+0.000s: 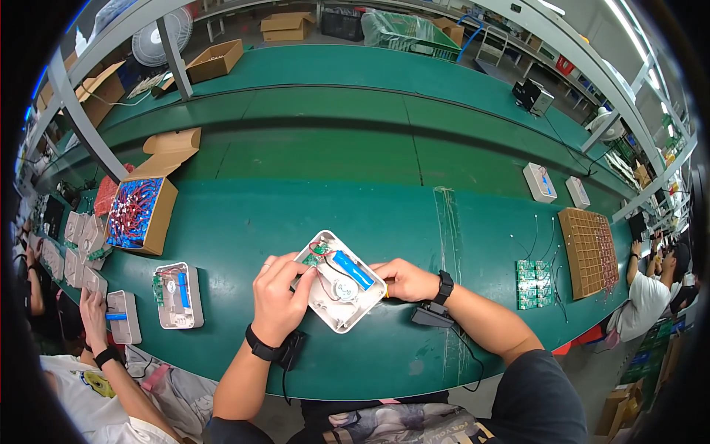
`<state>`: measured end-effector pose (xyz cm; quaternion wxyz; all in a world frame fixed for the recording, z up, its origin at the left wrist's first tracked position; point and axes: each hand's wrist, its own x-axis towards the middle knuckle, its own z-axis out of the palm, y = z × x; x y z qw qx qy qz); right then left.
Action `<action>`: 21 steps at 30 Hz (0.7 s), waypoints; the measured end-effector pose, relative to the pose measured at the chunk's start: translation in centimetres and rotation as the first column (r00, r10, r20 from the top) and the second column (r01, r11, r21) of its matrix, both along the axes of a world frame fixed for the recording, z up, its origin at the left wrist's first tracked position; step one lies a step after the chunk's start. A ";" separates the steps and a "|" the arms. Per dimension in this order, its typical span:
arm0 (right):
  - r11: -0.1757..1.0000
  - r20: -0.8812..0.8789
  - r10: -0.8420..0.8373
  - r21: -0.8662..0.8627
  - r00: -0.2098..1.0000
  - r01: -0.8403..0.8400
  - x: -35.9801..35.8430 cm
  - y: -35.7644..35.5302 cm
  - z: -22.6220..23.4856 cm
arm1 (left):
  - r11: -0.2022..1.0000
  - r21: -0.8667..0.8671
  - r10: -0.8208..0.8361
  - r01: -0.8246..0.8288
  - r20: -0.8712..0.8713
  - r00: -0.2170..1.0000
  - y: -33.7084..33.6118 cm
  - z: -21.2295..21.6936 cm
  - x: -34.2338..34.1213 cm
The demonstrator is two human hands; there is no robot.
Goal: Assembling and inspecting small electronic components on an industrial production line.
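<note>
A white plastic housing (349,320) lies tilted on the bench in front of me, its inside facing up. Inside it sit a blue cylindrical battery (353,271), a round white speaker-like disc (345,289), thin wires and a small green circuit board (313,259). My left hand (278,297) is closed at the housing's left rim, thumb and fingertips beside the board. My right hand (408,280) grips the right rim with curled fingers. A small yellow bit shows under those fingers, too hidden to name.
Left of me stand another filled housing (197,318) and a cardboard box of blue wired batteries (164,222). A co-worker's hand (94,318) is by a further housing (132,334). To the right are green circuit boards (534,284), a divided cardboard tray (584,251) and two housings (541,194).
</note>
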<state>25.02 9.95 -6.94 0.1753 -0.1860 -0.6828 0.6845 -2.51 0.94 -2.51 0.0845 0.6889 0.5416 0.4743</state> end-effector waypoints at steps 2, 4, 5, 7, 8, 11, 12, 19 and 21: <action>1.000 0.034 0.012 0.014 0.999 -0.012 0.0 -0.1 0.4 | 1.000 0.002 -0.009 0.009 0.012 1.000 0.1 -0.1 0.4; 1.000 0.014 0.026 -0.007 1.000 -0.025 -0.6 -0.2 0.5 | 1.000 -0.003 -0.003 0.003 0.013 1.000 -0.3 0.1 0.0; 0.999 0.006 0.033 -0.018 0.999 -0.033 -0.6 -0.2 0.6 | 1.000 -0.011 0.013 -0.013 0.016 1.000 -0.5 0.1 -0.3; 0.999 -0.016 0.044 0.013 0.999 -0.044 -0.1 0.0 0.4 | 1.000 -0.017 0.027 -0.026 0.018 0.999 -0.4 0.3 -0.1; 0.997 -0.037 0.066 0.041 0.997 -0.065 0.1 0.1 0.3 | 1.000 -0.019 0.012 -0.011 0.033 0.999 -0.3 0.3 0.3; 0.992 -0.044 0.114 0.061 0.992 -0.112 0.5 0.5 0.4 | 1.000 -0.029 0.001 0.000 0.056 0.998 -0.2 0.4 0.7; 0.990 -0.024 0.130 0.054 0.991 -0.128 0.8 0.6 0.6 | 0.999 -0.043 -0.006 0.009 0.061 0.998 -0.3 0.4 0.7; 0.980 -0.019 0.189 0.062 0.982 -0.188 0.4 0.8 0.8 | 0.996 -0.080 -0.022 0.028 0.079 0.997 -0.5 0.3 0.4; 0.976 -0.018 0.207 0.069 0.978 -0.205 0.5 1.0 0.7 | 0.998 -0.054 -0.020 0.023 0.056 0.998 -0.4 0.2 0.5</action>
